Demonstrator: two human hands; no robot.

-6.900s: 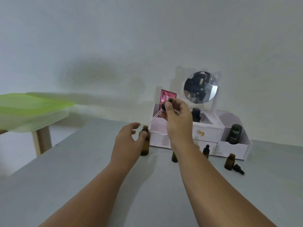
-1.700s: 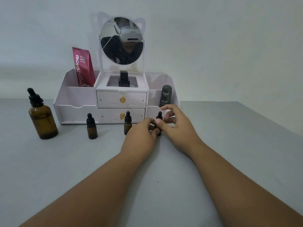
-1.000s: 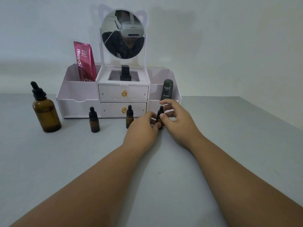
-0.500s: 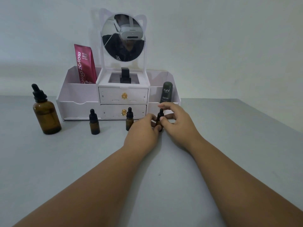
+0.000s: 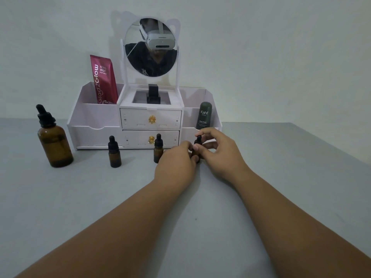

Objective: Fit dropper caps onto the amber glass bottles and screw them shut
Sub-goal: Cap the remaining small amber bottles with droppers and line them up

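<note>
Both hands meet at one small amber bottle [image 5: 195,153] standing on the grey table [image 5: 281,177], just in front of the organiser's right end. Left hand [image 5: 176,164] is wrapped around the bottle's body from the left, fingers closed on the glass and hiding most of it. Right hand [image 5: 217,151] is curled over from the right, thumb and forefinger pinched on the black dropper cap [image 5: 198,139], whose bulb shows above the fingertips; the other fingers are loosely bent beside it. Whether the cap is fully seated cannot be told.

To the left, two more small bottles stand upright and capped: one [image 5: 158,148] just beside the left hand, another [image 5: 114,152] further left. A large amber bottle [image 5: 54,141], also capped, stands well apart near the table's left side.

Behind them sits a white organiser [image 5: 96,117] with two drawers and a round mirror [image 5: 151,47]. A red sachet [image 5: 103,79] stands in its left compartment, a dark green tube [image 5: 204,115] in its right, and a small black item [image 5: 153,94] in the centre tray.
</note>
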